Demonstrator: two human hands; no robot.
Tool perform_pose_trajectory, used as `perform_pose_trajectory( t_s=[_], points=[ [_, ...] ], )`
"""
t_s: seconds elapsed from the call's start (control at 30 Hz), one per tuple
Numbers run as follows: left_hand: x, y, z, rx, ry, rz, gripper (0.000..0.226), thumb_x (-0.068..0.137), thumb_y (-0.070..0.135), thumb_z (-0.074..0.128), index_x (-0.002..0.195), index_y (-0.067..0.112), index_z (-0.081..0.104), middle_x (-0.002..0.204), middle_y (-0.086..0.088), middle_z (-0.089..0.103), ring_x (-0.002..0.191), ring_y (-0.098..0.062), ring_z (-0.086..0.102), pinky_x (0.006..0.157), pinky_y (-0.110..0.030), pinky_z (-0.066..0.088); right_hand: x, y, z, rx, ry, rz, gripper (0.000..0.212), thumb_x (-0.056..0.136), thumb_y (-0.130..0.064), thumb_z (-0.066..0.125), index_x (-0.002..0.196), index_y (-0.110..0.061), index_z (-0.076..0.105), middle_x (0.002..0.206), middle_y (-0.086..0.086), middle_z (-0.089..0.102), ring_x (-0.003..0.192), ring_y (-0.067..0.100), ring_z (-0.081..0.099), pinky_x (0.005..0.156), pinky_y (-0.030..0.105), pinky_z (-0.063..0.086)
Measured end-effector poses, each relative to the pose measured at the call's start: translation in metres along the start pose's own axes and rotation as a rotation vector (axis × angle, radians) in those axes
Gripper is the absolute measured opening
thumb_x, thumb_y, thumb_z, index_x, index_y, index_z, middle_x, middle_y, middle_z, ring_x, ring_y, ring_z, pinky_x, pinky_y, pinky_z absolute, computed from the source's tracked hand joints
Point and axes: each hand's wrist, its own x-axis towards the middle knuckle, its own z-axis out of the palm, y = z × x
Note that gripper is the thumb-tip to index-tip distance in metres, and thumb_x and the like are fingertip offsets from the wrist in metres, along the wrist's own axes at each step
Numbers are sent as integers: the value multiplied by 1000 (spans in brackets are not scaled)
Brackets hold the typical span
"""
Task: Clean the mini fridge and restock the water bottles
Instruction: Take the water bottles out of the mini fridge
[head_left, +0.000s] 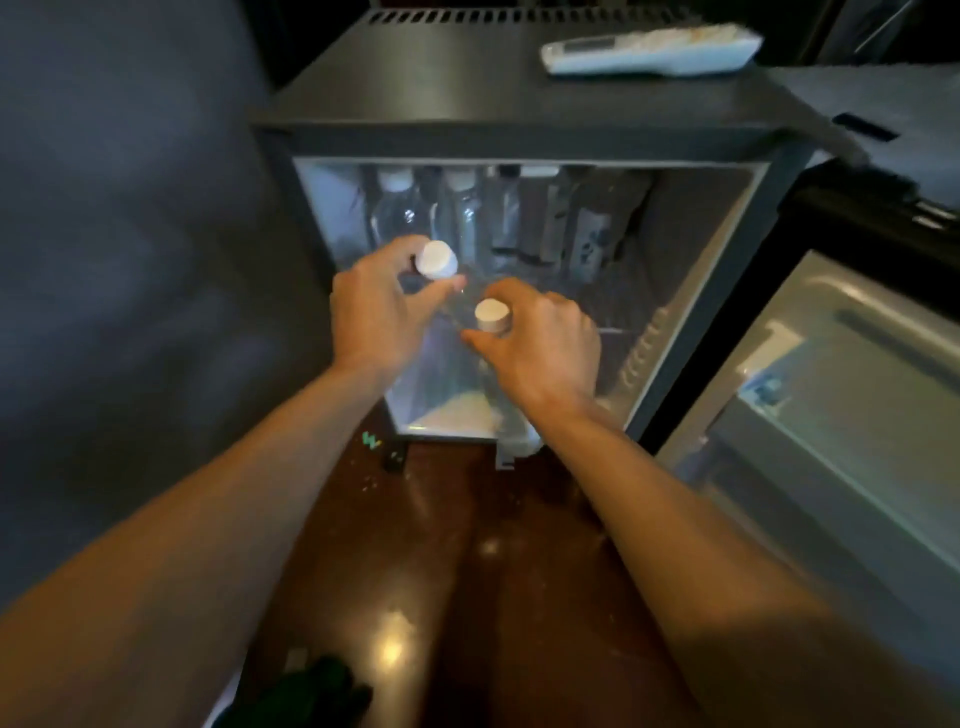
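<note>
Water bottles are held at the mouth of the open mini fridge, so the restocking step is judged to be in hand; the hazards are taken from nearest to farthest.

At 6 o'clock a glossy wooden floor lies under the forearms. A bottle let slip would strike it and could roll out of reach.

Beyond it, the left bottle is pinched just under its white cap in the grip of the left hand. At its 5 o'clock, the right bottle is clasped at the neck in the grip of the right hand. Only the necks are held, so a smooth or damp bottle could swing or slide free. The two bodies stand close; whether they touch cannot be told through the clear plastic, and a knock between them is possible.

At 12 o'clock, a rear row of bottles stands against the back wall. It could be toppled if the new pair is pushed in too far.

At 3 o'clock, the open door could be bumped by the right arm.

Farthest, at 1 o'clock, a white remote control lies on the fridge top. A hard jolt might shift it.
</note>
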Motion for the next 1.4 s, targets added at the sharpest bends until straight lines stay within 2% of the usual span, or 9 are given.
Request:
perform_pose_trajectory(
  t_s=[0.1, 0.23, 0.5, 0.7, 0.87, 1.07, 1.23, 1.3, 1.4],
  points=[
    [-17, -29, -34, 57, -40, -84, 34, 63, 53, 76, 90, 34, 71, 80, 9, 73, 77, -10, 68, 76, -41, 56, -22, -15, 31, 104, -173, 42, 40, 71, -51, 76, 102, -29, 63, 101, 3, 70, 99, 27, 62, 71, 32, 44],
    [-52, -79, -76, 264, -153, -181, 36, 61, 56, 73, 91, 36, 68, 79, 12, 72, 82, -14, 69, 73, -41, 55, -59, -40, 89, 171, -303, 60, 32, 71, -39, 79, 96, -29, 62, 94, 4, 70, 91, 27, 63, 73, 32, 48],
    [-106, -174, -98, 423, -303, -338, 28, 69, 33, 80, 93, 28, 65, 89, 0, 71, 87, -25, 65, 71, -34, 49, -93, -57, 174, 167, -357, 191, 31, 77, -36, 75, 105, -32, 63, 103, 6, 70, 96, 28, 63, 85, 40, 55],
    [-121, -211, -101, 426, -272, -396, 27, 74, 31, 76, 98, 24, 65, 92, -1, 71, 88, -21, 64, 67, -27, 38, -105, -68, 207, 184, -423, 170, 27, 84, -28, 71, 109, -29, 61, 103, 5, 69, 96, 27, 63, 87, 43, 52],
    [-117, -211, -102, 382, -286, -350, 26, 77, 25, 75, 100, 21, 65, 92, 0, 71, 87, -19, 64, 68, -26, 43, -98, -81, 212, 104, -492, 173, 31, 88, -28, 67, 117, -31, 59, 116, 8, 61, 107, 29, 55, 88, 40, 51],
    [-114, -201, -109, 377, -342, -363, 27, 78, 27, 76, 98, 24, 58, 89, 7, 64, 84, -14, 60, 61, -21, 38, -97, -86, 203, 74, -526, 210, 33, 85, -32, 70, 115, -29, 59, 113, 3, 64, 104, 24, 60, 86, 36, 53],
    [-81, -170, -106, 281, -275, -294, 26, 86, 46, 63, 101, 24, 65, 101, 9, 68, 96, -12, 62, 82, -32, 50, -77, -89, 175, -74, -784, 191, 49, 81, -60, 57, 123, -35, 56, 129, 3, 58, 115, 29, 56, 94, 43, 48],
    [-53, -140, -101, 247, -214, -193, 18, 90, 40, 59, 95, 24, 66, 92, 9, 68, 90, -12, 63, 77, -29, 48, -58, -87, 150, -86, -746, 189, 44, 82, -57, 53, 116, -31, 61, 127, 7, 60, 113, 32, 57, 94, 43, 48],
    [-16, -89, -87, 207, -244, -49, 13, 93, 33, 56, 90, 26, 67, 83, 12, 65, 81, -6, 60, 72, -24, 43, -24, -77, 103, -61, -497, 257, 32, 87, -45, 53, 108, -24, 65, 117, 11, 64, 107, 34, 59, 89, 38, 48]
  ],
)
